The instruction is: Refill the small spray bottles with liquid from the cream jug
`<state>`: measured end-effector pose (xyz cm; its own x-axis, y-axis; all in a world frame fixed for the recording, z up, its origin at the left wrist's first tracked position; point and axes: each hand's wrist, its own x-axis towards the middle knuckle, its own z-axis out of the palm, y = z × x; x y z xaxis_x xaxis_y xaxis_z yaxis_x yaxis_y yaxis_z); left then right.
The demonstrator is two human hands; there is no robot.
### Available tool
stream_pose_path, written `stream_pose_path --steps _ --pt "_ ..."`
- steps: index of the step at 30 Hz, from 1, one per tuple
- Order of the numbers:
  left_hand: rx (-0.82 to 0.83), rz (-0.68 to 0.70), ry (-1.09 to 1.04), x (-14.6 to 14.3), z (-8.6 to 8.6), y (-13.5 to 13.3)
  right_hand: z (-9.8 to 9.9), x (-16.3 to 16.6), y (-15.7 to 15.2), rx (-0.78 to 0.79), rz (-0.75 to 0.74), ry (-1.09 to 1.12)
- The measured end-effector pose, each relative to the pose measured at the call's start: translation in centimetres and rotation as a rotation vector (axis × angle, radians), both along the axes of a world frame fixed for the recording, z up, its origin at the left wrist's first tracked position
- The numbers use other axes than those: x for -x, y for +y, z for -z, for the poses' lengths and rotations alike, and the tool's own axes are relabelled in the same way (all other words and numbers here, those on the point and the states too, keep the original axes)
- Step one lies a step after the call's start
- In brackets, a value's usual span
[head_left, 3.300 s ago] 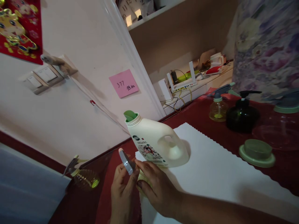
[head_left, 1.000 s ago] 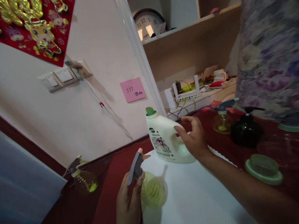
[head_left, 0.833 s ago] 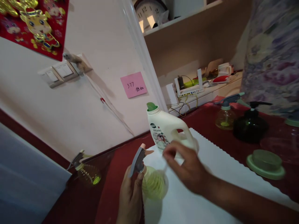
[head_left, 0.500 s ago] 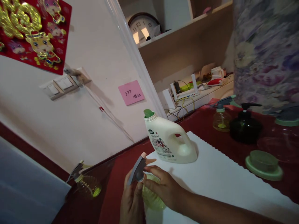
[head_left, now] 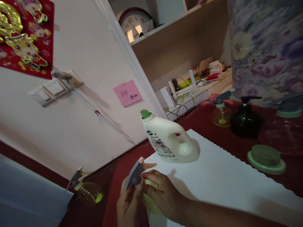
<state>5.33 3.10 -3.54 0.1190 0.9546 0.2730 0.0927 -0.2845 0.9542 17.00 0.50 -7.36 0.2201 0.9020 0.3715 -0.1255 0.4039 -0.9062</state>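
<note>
In front of me is a spray bottle with a grey-and-pink trigger head [head_left: 135, 174] and a pale yellow, see-through body [head_left: 151, 203]. My left hand [head_left: 129, 203] is closed around its near left side, just below the grey head. The fingers of my right hand [head_left: 163, 193] pinch at the neck, under the pink trigger, and cover much of the body. Just beyond the hands a cream detergent jug [head_left: 169, 138] stands upright, with a green spout in its mouth. It rests on a white sheet [head_left: 213, 176], untouched by either hand.
At left, another spray bottle [head_left: 88, 190] stands by the wall. On the red table to the right are a small spray bottle [head_left: 222, 115], a dark pump bottle [head_left: 246, 119], a clear bottle [head_left: 281, 135] and a green cap [head_left: 266, 159]. Behind sits a white router [head_left: 187, 91].
My right fingers have shifted up around the bottle's neck and pinch more tightly there. The spray head has moved slightly left with my left hand. The camera view has shifted a little.
</note>
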Motion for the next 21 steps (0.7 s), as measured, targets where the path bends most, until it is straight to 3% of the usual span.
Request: stream_pose_path --steps 5,14,21 --pt "0.077 -0.054 -0.112 -0.7 -0.5 -0.4 0.4 0.1 0.1 -0.020 -0.001 0.013" --pt "0.050 0.010 -0.073 0.1 -0.2 0.0 -0.5 -1.0 -0.5 -0.121 -0.111 0.153" --pt "0.094 -0.029 -0.160 0.1 0.9 0.2 0.5 -0.4 -0.2 -0.047 -0.097 0.237"
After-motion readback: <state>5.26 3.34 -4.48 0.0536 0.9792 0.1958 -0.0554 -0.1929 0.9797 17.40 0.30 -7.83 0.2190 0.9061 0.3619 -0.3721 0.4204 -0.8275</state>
